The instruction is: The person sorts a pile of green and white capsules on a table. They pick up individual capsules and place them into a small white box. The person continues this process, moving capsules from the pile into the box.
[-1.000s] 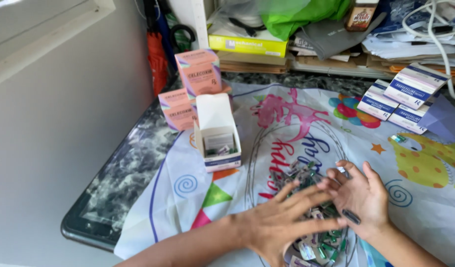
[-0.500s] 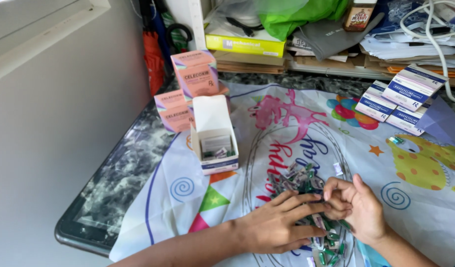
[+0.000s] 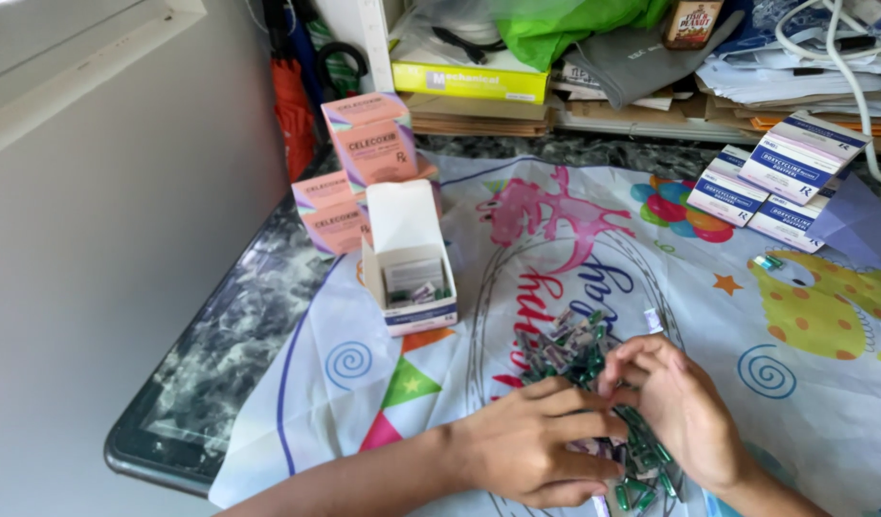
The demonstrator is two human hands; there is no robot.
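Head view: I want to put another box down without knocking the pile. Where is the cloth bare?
Bare cloth lies left of the left hand, below the open white box, and in the middle between that box and the blue-and-white boxes. It is crowded around the green capsule strips under both hands, right hand included, and by the pink boxes.

Both forearms come in from the near edge. Left hand (image 3: 536, 445) lies palm down, fingers spread right. Right hand (image 3: 675, 407) has its fingertips pinched together, touching the left.

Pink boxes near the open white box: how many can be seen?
3: one upright pink box behind the open white box, and two lower to its left. More may be hidden.
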